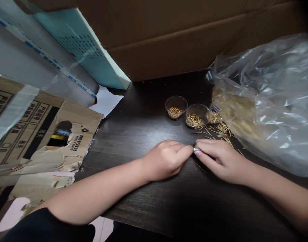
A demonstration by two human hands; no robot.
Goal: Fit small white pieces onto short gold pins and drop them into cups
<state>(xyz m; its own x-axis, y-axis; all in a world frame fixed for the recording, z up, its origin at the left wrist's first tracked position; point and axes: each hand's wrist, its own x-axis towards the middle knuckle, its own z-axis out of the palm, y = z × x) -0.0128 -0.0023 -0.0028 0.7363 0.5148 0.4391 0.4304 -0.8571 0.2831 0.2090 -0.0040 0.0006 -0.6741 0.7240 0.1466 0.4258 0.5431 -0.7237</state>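
The left hand and the right hand meet in the middle of a dark wood table. Their fingertips come together over a small white thing. The right hand's fingers are bent and seem to pinch it. The left hand's fingers are curled in, and their tips reach the same spot. The white thing is so small and so hidden that I can't tell if the left hand grips it too.

From the hands, three clear plastic cups stand in a row at 12 to 1 o'clock. Each one has gold pins in it, and the cup on the right is partly behind a clear plastic bag. That bag lies at 2 to 3 o'clock and looks like it has more gold things inside. Loose pins lie in a messy spread on the table at 1 to 2 o'clock, and one more lies just by the right hand at 5 o'clock.

Torn cardboard lies at 9 o'clock, and a brown box wall stands at 12 o'clock.
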